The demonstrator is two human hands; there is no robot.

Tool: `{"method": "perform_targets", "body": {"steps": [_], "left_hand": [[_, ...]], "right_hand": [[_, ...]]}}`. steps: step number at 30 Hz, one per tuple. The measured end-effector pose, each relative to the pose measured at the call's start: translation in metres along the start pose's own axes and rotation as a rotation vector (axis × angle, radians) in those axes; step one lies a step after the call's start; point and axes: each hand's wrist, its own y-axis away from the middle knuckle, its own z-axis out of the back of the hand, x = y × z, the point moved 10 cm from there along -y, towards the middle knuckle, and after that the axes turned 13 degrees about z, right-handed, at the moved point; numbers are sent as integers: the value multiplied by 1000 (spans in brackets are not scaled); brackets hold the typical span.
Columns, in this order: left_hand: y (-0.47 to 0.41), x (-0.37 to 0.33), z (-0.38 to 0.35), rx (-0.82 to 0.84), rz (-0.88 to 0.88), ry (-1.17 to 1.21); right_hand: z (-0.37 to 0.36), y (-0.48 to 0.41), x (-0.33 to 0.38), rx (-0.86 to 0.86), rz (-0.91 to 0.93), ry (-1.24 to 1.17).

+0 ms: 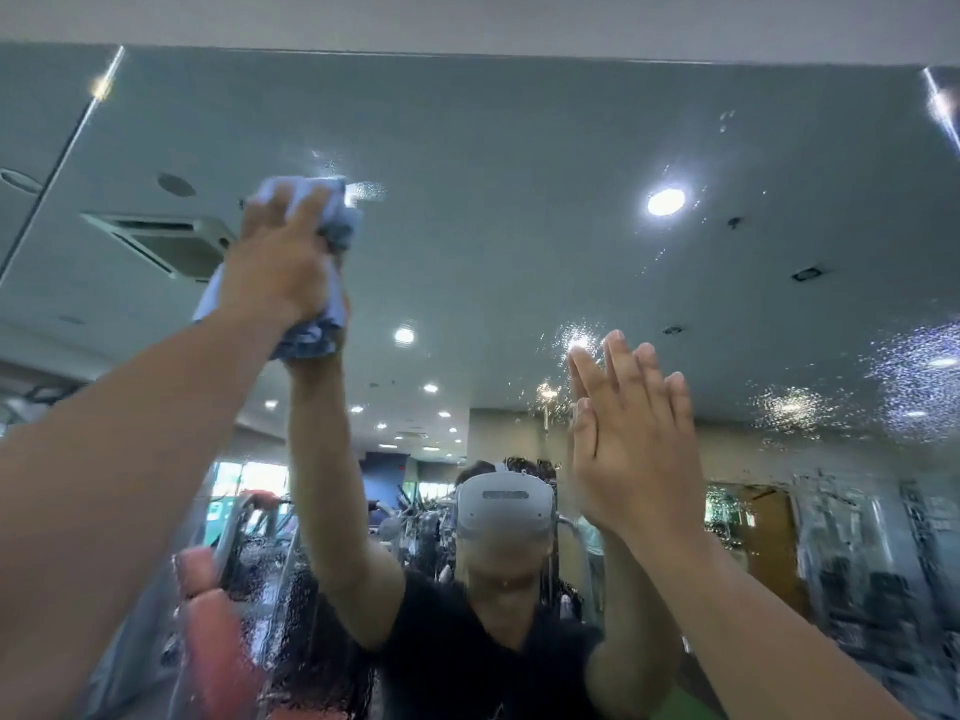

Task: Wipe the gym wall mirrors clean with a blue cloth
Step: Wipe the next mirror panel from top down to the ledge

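Where the two bare forearms reach up from the bottom corners, the left hand (275, 262) is the higher one, its fingers curled tight round a bunched blue cloth (340, 220). The cloth is soft and crumpled, pale blue with darker folds, and it spills out above the fingertips and below the wrist. It is pressed against the mirror (519, 148), high on the left half of the pane. The right hand (634, 439) holds nothing: it lies flat on the glass lower down and to the right, fingers straight and close together, meeting their own reflection fingertip to fingertip.

The glass itself is smooth and glossy, speckled with fine droplets (909, 381) that gather thickly at the right edge and run in wet streaks down the lower part. A thin vertical seam (52, 174) slants up the far left (the wide lens bends it).

Deeper in the reflection stands the person in a black V-neck shirt, wearing a rounded white headset (504, 506) with a dark strip on its front; any marking there is too small to read. Red padded equipment (218, 641) shows blurred at lower left. Farthest back, the reflected grey ceiling carries a round recessed light (666, 202) and a square slatted air vent (166, 241).
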Motion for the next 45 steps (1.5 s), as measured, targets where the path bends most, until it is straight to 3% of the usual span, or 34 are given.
{"method": "perform_targets", "body": {"steps": [3, 8, 13, 16, 21, 31, 33, 37, 42, 45], "left_hand": [[-10, 26, 5, 2, 132, -36], [-2, -5, -4, 52, 186, -77], [32, -106, -39, 118, -212, -125], [58, -140, -37, 78, -322, -85], [72, -135, -27, 111, -461, -37], [262, -88, -7, 233, -1237, -28], [269, -83, -10, 253, -1310, -35], [232, -99, -19, 204, -1252, -62], [121, -126, -26, 140, -781, -44], [106, -135, -29, 93, -650, -29]], "right_hand": [[-2, 0, 1, 3, -15, 6], [-3, -1, 2, 4, -14, 21], [-3, 0, 2, -1, -8, 21], [-1, 1, 1, 4, -13, 1], [0, 1, 2, 4, -11, -2], [0, 0, 2, -34, -14, 6], [1, 0, 2, -44, -14, 11], [-1, 0, 1, -25, -10, 7], [0, 0, 1, -31, -5, 21], [-1, 0, 0, -20, 0, 26]]}}
